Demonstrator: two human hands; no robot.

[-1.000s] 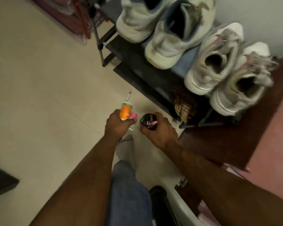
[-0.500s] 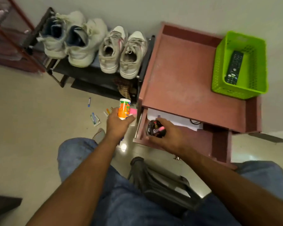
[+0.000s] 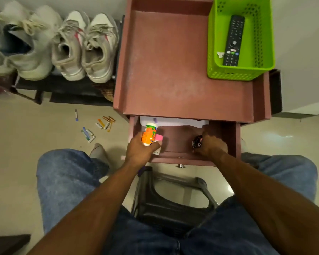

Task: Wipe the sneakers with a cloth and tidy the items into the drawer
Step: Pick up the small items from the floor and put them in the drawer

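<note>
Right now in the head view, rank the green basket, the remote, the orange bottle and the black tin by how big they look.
1. green basket
2. remote
3. orange bottle, gripped by the left hand
4. black tin, though the right hand covers much of it, so its full size is unsure.

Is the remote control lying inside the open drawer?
No, the remote control lies in the green basket on top of the cabinet, not in the drawer.

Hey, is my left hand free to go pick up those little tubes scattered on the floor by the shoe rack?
Probably not yet. The left hand grips an orange bottle and a pink item over the open drawer. The floor around the tubes looks unobstructed, so setting those down first should free it.
</note>
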